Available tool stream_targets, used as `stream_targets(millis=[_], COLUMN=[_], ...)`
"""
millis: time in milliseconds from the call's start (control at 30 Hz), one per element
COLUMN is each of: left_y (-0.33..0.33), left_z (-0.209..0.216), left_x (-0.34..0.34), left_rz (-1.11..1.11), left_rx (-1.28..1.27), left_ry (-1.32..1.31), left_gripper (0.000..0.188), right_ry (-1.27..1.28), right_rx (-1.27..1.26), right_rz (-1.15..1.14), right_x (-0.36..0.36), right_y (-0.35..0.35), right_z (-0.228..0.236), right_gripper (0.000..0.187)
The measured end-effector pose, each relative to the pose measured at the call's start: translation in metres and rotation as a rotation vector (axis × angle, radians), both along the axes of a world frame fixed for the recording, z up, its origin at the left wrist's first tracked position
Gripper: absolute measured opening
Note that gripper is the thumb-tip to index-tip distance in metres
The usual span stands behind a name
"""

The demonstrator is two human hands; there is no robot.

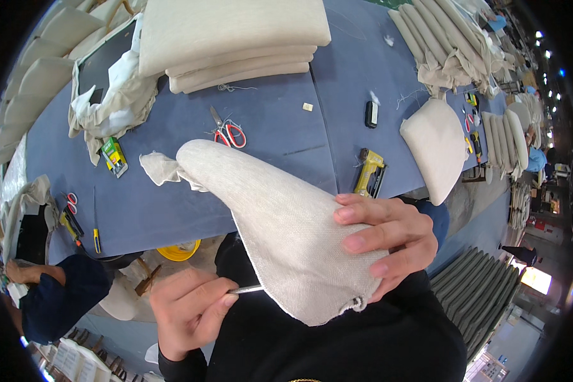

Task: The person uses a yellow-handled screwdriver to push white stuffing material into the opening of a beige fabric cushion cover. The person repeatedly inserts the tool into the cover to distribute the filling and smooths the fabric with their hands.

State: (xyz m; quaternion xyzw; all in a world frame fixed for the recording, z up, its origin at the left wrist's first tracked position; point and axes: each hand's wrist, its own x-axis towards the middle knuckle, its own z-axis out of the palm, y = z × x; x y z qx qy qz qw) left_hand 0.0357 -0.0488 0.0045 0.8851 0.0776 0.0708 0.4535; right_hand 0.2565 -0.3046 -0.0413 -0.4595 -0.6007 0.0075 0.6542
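A beige fabric-covered padded piece (293, 223), narrow at its far left end and broad near me, is held above the table's near edge. My right hand (391, 242) grips its right side, fingers over the top. In my left hand (194, 309) a thin metal rod (249, 289) is pinched between thumb and fingers. The rod's far end meets the piece's lower left edge; its tip is hidden there. Loose cloth (159, 169) hangs from the narrow end. At the lower right corner the fabric is gathered and frayed (358, 303).
On the blue-grey table (267, 114) lie red-handled scissors (229, 135), a yellow staple gun (370, 173), a small green-and-yellow package (114, 156) and a stack of beige cushions (235, 38). Another padded piece (436, 146) lies at the right. A seated person (63, 293) is at the left.
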Motion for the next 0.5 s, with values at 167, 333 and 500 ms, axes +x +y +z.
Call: stream_targets(millis=[167, 333, 500], left_y=[-0.016, -0.009, -0.004], left_z=[0.021, 0.019, 0.016], left_x=[-0.008, -0.018, -0.032], left_rz=[0.015, 0.024, 0.058], left_rx=[-0.026, -0.058, -0.038], left_ry=[0.044, 0.088, 0.103], left_gripper=[0.012, 0.012, 0.01], right_ry=[-0.032, 0.0, 0.008], right_rx=[0.009, -0.03, 0.003], right_rz=[-0.009, -0.049, -0.106], right_x=[-0.013, -0.02, -0.024], right_y=[0.004, 0.001, 0.0], right_z=[0.002, 0.005, 0.0], right_gripper=[0.055, 0.057, 0.059])
